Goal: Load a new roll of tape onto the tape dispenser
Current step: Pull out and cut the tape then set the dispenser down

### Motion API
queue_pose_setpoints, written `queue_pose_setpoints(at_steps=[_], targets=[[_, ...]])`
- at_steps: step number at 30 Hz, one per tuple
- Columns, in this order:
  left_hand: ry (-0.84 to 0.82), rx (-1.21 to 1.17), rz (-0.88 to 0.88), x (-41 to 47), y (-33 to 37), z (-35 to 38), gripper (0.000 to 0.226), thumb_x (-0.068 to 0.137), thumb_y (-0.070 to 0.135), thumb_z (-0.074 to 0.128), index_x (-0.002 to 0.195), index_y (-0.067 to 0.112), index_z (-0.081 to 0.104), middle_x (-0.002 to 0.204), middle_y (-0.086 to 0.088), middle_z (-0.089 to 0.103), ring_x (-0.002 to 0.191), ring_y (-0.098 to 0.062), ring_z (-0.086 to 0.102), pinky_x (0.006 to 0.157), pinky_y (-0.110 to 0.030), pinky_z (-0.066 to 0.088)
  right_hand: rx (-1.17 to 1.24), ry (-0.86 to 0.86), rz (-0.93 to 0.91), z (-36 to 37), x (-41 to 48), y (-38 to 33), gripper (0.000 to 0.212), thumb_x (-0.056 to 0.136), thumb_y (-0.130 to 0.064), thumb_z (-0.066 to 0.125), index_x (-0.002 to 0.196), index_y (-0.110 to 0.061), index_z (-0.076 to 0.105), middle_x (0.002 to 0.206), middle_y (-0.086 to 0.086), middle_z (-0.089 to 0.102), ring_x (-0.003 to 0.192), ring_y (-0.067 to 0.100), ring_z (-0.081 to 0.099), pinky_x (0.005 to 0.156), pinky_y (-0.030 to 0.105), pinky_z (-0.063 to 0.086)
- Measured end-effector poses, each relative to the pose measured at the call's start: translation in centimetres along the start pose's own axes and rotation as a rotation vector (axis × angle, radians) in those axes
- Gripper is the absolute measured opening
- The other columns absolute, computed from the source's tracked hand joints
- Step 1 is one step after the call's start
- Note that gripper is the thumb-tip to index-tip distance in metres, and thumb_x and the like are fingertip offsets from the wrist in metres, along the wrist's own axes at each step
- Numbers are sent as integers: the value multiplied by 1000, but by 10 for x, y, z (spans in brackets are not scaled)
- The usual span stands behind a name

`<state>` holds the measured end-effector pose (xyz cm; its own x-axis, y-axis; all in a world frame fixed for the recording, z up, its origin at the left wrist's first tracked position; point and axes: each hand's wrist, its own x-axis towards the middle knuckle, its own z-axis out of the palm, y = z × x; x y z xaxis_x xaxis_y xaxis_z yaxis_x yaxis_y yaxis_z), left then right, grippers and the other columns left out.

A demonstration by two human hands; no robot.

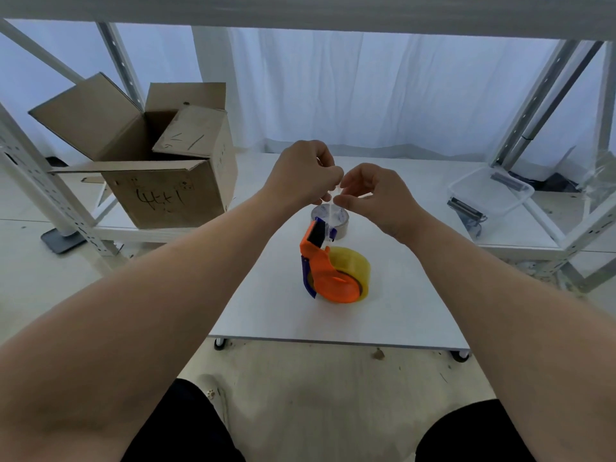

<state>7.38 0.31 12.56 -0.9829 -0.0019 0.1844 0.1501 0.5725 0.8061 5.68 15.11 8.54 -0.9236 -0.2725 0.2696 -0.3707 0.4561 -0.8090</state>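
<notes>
1. Fingers (pixel 333 176) of L hand (pixel 301 175) were curled in, thumb & forefinger pinching the top end of a thin clear tape strip (pixel 329 211).
2. R hand (pixel 376 198) did likewise: fingertips bent in, pinching the same strip just beside the L ones, the two hands nearly touching.
3. Both hands were held up above the table (pixel 400 295), forearms reaching in from the near side.
4. Strip ran down from the pinch to the front end of the dispenser (pixel 328 275); couldn't tell exactly where it joined.
5. Dispenser, orange w/ purple parts, sat near the middle of the white table, orange side plate toward the camera, w/ a yellowish roll (pixel 356 265) seated in it.
6. Second roll (pixel 341 228), pale w/ a light core, lay flat on the table just behind the dispenser, partly hidden by it.
7. Cardboard box (pixel 166 195), flaps open, stood on a low shelf to the L.
8. Clear plastic tub (pixel 490 195) sat on the shelf to the R.
9. White curtain (pixel 366 95) hung behind, w/ a metal rack (pixel 533 105) around.
</notes>
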Motion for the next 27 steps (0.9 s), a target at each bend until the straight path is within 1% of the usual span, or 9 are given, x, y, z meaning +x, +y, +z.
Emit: queue_pose_setpoints(at_steps=[2, 6, 8, 10, 13, 17, 20, 24, 27], targets=[[4, 9, 8, 0, -1, -2, 10, 76, 8, 57, 85, 3, 59, 77, -14, 70, 65, -22, 71, 66, -37, 61, -45, 48, -46, 0, -1, 0, 19, 77, -18, 77, 89, -13, 63, 84, 0, 67, 78, 10, 64, 72, 22, 51], [-1, 28, 56, -1, -1, -4, 9, 76, 8, 60, 84, 5, 57, 75, -11, 67, 67, -21, 70, 67, -38, 61, -225, 153, -197, 1, -2, -1, 33, 75, -39, 76, 91, -13, 63, 87, -6, 66, 84, 10, 64, 76, 25, 52], [-9, 54, 100, -2, -2, -3, 12, 75, 11, 63, 85, 7, 56, 76, -9, 66, 66, -20, 69, 65, -35, 61, -315, 190, -245, 4, -2, -2, 32, 77, -39, 73, 90, -12, 63, 88, -3, 68, 85, 14, 63, 78, 35, 54], [3, 90, 130, -1, -3, -5, 16, 75, 14, 65, 86, 8, 56, 82, -10, 67, 68, -19, 69, 65, -34, 60, -317, 202, -263, 5, -2, -4, 28, 78, -36, 73, 89, -12, 65, 89, -1, 70, 85, 16, 64, 79, 39, 54], [9, 114, 140, 0, -7, -10, 19, 73, 16, 67, 87, 7, 57, 85, -11, 68, 72, -21, 68, 67, -34, 58, -267, 174, -238, 3, -3, -8, 26, 79, -33, 74, 91, -11, 68, 88, -4, 69, 83, 11, 62, 79, 30, 54], [-33, 165, 174, 2, -10, -16, 18, 75, 19, 69, 87, 10, 60, 87, -5, 67, 71, -12, 61, 57, -20, 44, -270, 136, -219, -1, -3, -12, 22, 81, -31, 73, 91, -11, 70, 87, -5, 66, 81, 8, 58, 73, 14, 45], [-49, 205, 198, 3, -11, -20, 17, 76, 25, 70, 85, 14, 60, 79, 5, 62, 67, -5, 55, 54, -15, 37, -258, 131, -218, -4, -2, -12, 15, 84, -26, 70, 89, -11, 72, 88, -1, 69, 80, 10, 59, 74, 12, 46], [-99, 248, 228, 3, -11, -27, 20, 77, 31, 73, 84, 16, 61, 78, 5, 64, 70, -6, 60, 61, -15, 44, -165, 42, -131, -11, -1, -17, 12, 84, -19, 70, 90, -10, 73, 91, 2, 72, 83, 7, 64, 75, 11, 50], [-122, 296, 259, 3, -12, -33, 27, 73, 37, 76, 85, 16, 63, 84, 1, 68, 80, -12, 64, 72, -21, 52, -111, -36, -82, -22, 0, -21, 12, 82, -18, 72, 89, -9, 74, 89, 0, 73, 83, 2, 66, 76, 12, 51]])
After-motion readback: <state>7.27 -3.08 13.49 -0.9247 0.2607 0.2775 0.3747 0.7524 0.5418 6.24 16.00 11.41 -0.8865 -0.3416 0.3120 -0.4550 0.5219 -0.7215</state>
